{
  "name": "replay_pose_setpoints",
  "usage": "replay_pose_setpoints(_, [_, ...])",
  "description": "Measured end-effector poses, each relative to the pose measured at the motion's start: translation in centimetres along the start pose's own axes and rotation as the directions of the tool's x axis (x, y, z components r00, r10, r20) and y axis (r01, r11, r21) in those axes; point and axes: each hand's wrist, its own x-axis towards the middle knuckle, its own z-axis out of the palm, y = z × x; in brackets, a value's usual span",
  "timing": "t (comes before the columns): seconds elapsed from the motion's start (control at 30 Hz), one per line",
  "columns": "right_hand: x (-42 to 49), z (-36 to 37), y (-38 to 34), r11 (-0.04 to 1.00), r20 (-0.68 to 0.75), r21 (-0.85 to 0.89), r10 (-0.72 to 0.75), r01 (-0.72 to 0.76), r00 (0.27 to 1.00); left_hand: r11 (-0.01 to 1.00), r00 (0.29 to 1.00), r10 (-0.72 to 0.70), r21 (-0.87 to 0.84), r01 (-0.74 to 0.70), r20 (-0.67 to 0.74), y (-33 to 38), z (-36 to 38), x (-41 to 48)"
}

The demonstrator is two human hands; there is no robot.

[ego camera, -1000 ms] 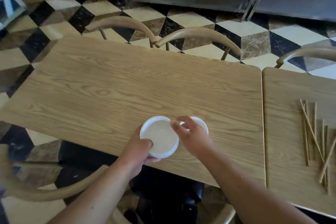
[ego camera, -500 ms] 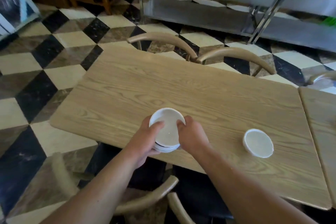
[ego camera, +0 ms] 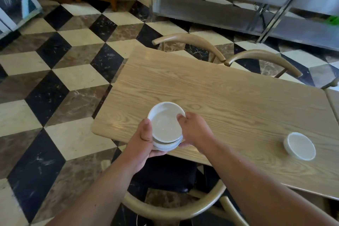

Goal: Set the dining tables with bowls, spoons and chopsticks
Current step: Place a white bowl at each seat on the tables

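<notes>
Single head-worn wide-angle view, from above the near edge of the wooden table (ego camera: 229,101); facing forward and steeply down; near enough that the left hand (ego camera: 141,145), right hand (ego camera: 194,130) and the bowl stack (ego camera: 165,124) they hold sit centre-frame.

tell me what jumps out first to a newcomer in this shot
The left hand and right hand grip a stack of white bowls over the near left corner of the wooden table. A lone white bowl sits on the table to the right, and a bold checkered floor fills the left.
</notes>
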Motion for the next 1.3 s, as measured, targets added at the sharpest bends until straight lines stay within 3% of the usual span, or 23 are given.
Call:
replay_pose_setpoints(0.17, [1.1,0.7,0.2,0.994,0.007,0.109,0.023,-0.024,1.000,0.999,0.999,0.034,0.041,-0.036,0.040,0.4,-0.9,0.7])
replay_pose_setpoints(0.33, [3.1,-0.1,0.5,0.957,0.066,0.247,0.138,-0.150,0.988,0.994,0.995,0.010,0.106,-0.021,0.099,1.6,-0.9,1.9])
replay_pose_setpoints(0.67, [8.0,-3.9,1.7,0.935,0.135,0.303,0.151,-0.186,0.979,0.976,0.947,-0.193,-0.050,0.213,0.257,2.7,0.4,6.5])
replay_pose_setpoints(0.8, [9.8,-3.8,1.7,0.954,0.141,0.257,0.120,-0.153,0.983,0.951,0.958,-0.279,-0.115,0.286,0.068,1.9,1.0,8.4])
replay_pose_setpoints(0.87, [10.7,-3.7,1.7,0.968,0.134,0.219,0.092,-0.120,0.987,0.957,0.955,-0.289,-0.056,0.285,-0.071,1.5,1.7,9.1])
replay_pose_setpoints(1.03, [13.3,-4.2,3.6,0.974,-0.016,0.205,0.107,-0.101,0.994,0.955,0.881,-0.273,0.003,0.297,-0.386,0.5,0.7,10.1])
replay_pose_setpoints(1.3, [15.7,-0.7,8.5,0.963,0.010,0.136,0.233,-0.232,0.972,0.968,0.885,-0.120,0.146,0.205,-0.449,1.1,-2.1,9.8])
